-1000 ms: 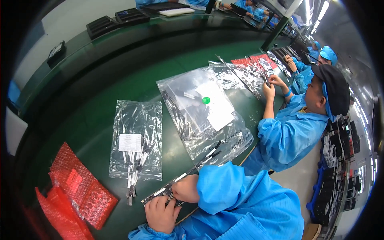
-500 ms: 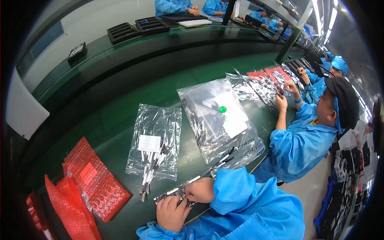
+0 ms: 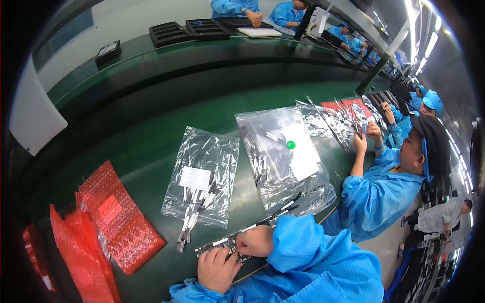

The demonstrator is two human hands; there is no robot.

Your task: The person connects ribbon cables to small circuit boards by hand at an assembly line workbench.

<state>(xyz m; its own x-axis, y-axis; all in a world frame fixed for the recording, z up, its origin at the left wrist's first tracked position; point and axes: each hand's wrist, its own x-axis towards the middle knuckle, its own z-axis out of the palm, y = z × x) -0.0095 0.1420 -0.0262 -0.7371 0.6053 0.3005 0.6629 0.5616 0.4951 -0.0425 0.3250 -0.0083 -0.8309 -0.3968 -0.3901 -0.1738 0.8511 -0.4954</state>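
A dark circuit board (image 3: pixel 203 248) lies near the front edge of the green bench, and a long thin black-and-white strip reaches from it toward the upper right. My left hand (image 3: pixel 218 270) grips the board's near side with bent fingers. My right hand (image 3: pixel 256 241) is closed over the board, its fingertips pressed together; what they pinch is hidden. Just beyond is a clear plastic bag (image 3: pixel 222 151) with a white label, and several black-and-white flat cables (image 3: pixel 188 222) stick out of its mouth. A larger clear bag (image 3: pixel 252 136) with a green round sticker lies to its right.
Red bubble-wrap pouches (image 3: pixel 134 245) lie on the left. At right, a co-worker in a blue sleeve (image 3: pixel 374 199) handles a thin strip beside silvery bags (image 3: pixel 318 118). Black trays (image 3: pixel 169 35) stand on the far bench. A white panel (image 3: pixel 38 121) hangs at left.
The view has shifted slightly, so the bench things sit a little differently in it. Both my hands stay on the circuit board. The co-worker's hands at right have moved slightly.
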